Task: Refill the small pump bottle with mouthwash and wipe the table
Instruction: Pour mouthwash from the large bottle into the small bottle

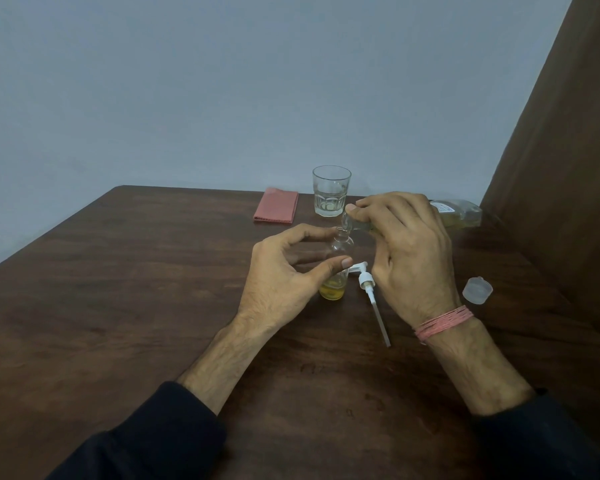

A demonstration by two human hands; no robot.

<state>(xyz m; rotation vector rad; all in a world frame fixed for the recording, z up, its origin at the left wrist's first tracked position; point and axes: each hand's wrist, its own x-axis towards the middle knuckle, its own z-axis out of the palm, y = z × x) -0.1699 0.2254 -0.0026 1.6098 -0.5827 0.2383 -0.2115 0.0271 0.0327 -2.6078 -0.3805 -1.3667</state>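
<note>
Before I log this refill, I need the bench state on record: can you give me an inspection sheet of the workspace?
Surface: dark wood table; no spill seen.
Job's things: small bottle upright, little yellow liquid; mouthwash bottle tipped to its mouth; pump lying beside; pink cloth folded.
Clutter: glass; clear cap.
Grips: left hand holds small bottle; right hand holds mouthwash bottle.
Cables: nothing seen.
Surroundings: grey wall, brown panel.

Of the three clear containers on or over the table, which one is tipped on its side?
The large mouthwash bottle, held by the right hand, is tipped toward the small pump bottle. That bottle and the drinking glass stand upright.
</note>
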